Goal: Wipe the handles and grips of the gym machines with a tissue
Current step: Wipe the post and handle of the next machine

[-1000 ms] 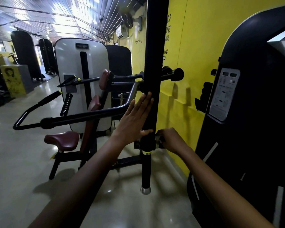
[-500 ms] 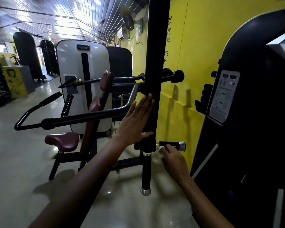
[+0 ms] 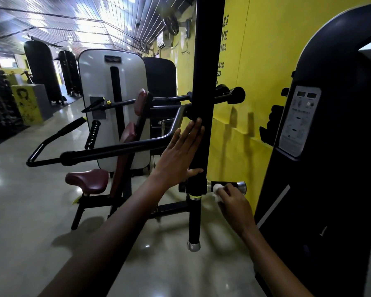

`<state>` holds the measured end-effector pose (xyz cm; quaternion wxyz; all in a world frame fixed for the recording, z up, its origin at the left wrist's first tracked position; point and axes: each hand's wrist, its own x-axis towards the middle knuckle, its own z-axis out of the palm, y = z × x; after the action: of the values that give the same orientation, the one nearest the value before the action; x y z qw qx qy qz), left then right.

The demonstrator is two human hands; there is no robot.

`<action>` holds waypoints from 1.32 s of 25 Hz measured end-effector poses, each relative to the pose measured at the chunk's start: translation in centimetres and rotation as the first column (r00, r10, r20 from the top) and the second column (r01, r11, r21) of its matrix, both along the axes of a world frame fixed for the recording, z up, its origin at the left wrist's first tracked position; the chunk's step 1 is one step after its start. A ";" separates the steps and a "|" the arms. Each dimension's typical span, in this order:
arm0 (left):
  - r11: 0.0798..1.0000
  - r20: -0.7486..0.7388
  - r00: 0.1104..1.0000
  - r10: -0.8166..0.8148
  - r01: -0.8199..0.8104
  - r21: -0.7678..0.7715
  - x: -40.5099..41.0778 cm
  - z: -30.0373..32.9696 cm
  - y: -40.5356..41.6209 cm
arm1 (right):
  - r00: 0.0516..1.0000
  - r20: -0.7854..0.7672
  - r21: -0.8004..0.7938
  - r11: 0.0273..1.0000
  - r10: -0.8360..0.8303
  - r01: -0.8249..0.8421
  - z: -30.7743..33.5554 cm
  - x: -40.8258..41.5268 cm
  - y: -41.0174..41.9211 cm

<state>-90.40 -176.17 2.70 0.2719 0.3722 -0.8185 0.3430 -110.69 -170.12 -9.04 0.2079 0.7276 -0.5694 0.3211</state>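
Observation:
A tall black upright bar [image 3: 204, 82] hangs in front of me, ending in a chrome cap low down. My left hand [image 3: 180, 155] lies flat against its left side, fingers straight, thumb across the front. A short black side handle [image 3: 227, 186] with a chrome end sticks out to the right near the bar's lower part. My right hand [image 3: 234, 202] holds a small white tissue [image 3: 217, 188] and presses it on that handle from below.
A large black machine housing [image 3: 330, 146] with an instruction panel stands close on the right. A seated machine with maroon pads [image 3: 88, 181] and long black arms [image 3: 107, 152] is to the left. The yellow wall [image 3: 261, 61] runs behind. Glossy floor [image 3: 30, 211] lies left and below.
My right hand came off the side handle, dropped below it, then rose again with the tissue onto the handle. The left hand stayed flat on the upright bar.

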 end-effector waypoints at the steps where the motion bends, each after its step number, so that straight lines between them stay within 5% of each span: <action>1: 1.000 0.003 1.000 0.005 -0.005 0.000 0.0 0.0 0.0 | 1.000 0.026 0.004 1.000 -0.014 0.014 0.0 -0.8 0.2; 5: 1.000 0.006 1.000 0.017 -0.017 -0.005 -0.3 0.0 0.1 | 0.988 0.152 -0.077 0.996 -0.023 0.035 0.7 -1.7 0.8; 10: 1.000 0.001 1.000 0.002 -0.002 0.010 -0.3 0.1 0.2 | 0.994 0.093 -0.015 0.998 -0.064 0.065 -0.5 -0.7 -0.2; 15: 1.000 0.033 0.999 0.018 -0.019 0.015 0.1 0.2 0.2 | 0.948 0.260 -0.073 0.975 -0.186 0.211 -0.9 -1.5 0.1; 18: 1.000 0.030 0.999 0.013 -0.014 0.014 0.1 0.2 0.1 | 0.936 0.334 -0.072 0.988 -0.108 0.140 -0.8 0.3 -0.3; 23: 1.000 0.047 0.999 0.018 -0.018 -0.006 0.6 0.2 -0.1 | 0.977 0.189 -0.041 0.995 0.098 -0.092 -1.2 4.0 -0.4; 33: 0.999 0.077 0.997 0.014 -0.012 -0.032 0.6 0.2 -0.4 | 0.985 0.086 -0.057 0.988 0.148 -0.143 -4.9 6.4 -0.9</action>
<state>-89.78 -176.60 2.94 0.2435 0.3598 -0.8205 0.3716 -104.32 -171.03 -13.90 0.1765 0.7466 -0.5152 0.3821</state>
